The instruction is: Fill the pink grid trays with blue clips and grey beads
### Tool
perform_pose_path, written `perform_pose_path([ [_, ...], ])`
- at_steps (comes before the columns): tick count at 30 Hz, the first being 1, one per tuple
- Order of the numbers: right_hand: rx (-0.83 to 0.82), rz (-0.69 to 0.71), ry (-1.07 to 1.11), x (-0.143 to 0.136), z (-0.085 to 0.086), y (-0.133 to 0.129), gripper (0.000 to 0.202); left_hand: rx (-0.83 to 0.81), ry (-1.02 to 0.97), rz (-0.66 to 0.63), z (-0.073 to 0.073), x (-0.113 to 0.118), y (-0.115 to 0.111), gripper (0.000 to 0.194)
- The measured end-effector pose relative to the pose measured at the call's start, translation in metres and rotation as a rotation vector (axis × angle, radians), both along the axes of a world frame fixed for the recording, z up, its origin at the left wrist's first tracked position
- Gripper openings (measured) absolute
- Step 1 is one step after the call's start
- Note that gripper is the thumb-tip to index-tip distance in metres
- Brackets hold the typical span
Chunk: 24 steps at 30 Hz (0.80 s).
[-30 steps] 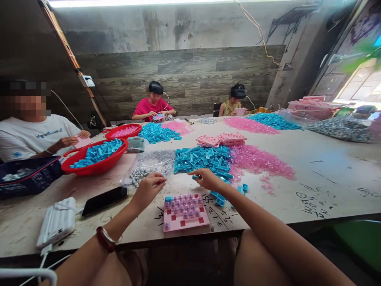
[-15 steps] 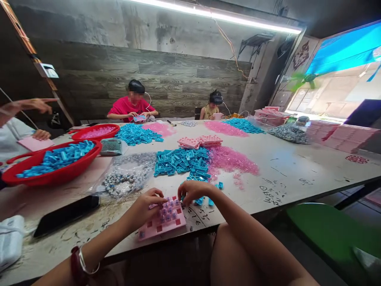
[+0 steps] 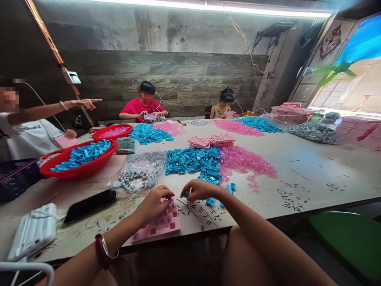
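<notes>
A pink board (image 3: 163, 227) with square recesses lies at the table's near edge, with small clear pieces standing on it. My left hand (image 3: 154, 204) is over the board's far part, thumb and fingers closed together at its far right corner. A tiny dark bit shows at those fingertips, too small to name. Just right of the board, my right hand (image 3: 200, 190) pinches a small blue plastic piece (image 3: 186, 195) between thumb and fingers. Several loose blue pieces (image 3: 210, 201) lie beneath and beside that hand. Part of the board is hidden under my left hand.
Beyond my hands are a blue pile (image 3: 193, 160), pink clear pieces (image 3: 247, 161), stacked pink boards (image 3: 211, 140) and a bag of beads (image 3: 137, 174). A phone (image 3: 91, 205), white power bank (image 3: 34, 230) and red basket (image 3: 79, 171) are leftward. Other people sit around the table.
The view has swung left. My left fingers have gone from lying over the board to a pinch at its far corner. My right hand has drawn slightly away from the board, a blue piece now showing.
</notes>
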State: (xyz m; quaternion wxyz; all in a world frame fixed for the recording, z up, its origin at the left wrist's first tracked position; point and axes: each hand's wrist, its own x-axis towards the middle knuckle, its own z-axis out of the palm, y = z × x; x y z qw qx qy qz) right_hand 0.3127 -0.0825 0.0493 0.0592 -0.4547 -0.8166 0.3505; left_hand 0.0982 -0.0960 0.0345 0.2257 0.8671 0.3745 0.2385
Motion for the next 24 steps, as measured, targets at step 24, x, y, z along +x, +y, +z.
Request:
perform_pose_path([
  [24, 0.140, -0.041, -0.058, 0.001, -0.005, 0.004, 0.041, -0.058, 0.217, -0.063, 0.009, 0.009, 0.012, 0.027],
])
